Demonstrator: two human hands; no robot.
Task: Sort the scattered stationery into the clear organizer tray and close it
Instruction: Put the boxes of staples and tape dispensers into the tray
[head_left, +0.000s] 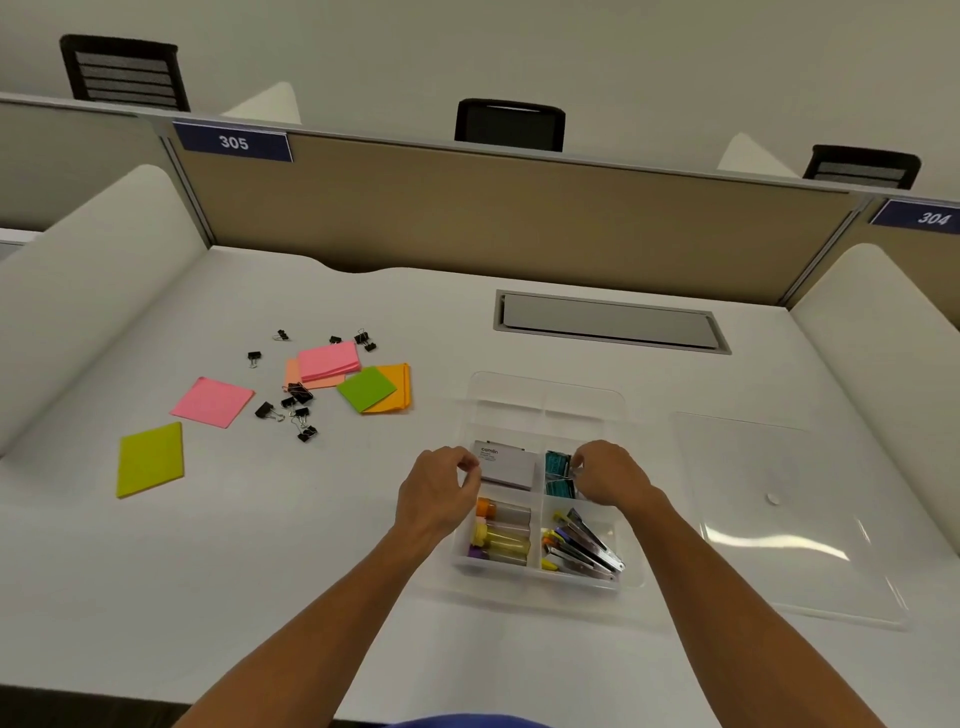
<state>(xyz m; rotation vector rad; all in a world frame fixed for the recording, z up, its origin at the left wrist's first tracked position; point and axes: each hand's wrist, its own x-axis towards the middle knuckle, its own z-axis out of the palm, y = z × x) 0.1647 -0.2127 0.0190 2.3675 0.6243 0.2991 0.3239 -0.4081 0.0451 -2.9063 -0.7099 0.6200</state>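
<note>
The clear organizer tray stands open at centre right. My left hand pinches the left edge of a grey Camlin box lying in a middle-left compartment. My right hand pinches teal packets in the compartment beside it. Capped vials fill the front-left compartment, and long metal clips with coloured ends fill the front-right one. The two far compartments hold nothing. The clear lid lies flat to the tray's right.
Scattered at left are several black binder clips, a pink pad, a pink stack, and green, orange and yellow-green pads. A recessed cable hatch sits behind the tray. Partition walls enclose the desk.
</note>
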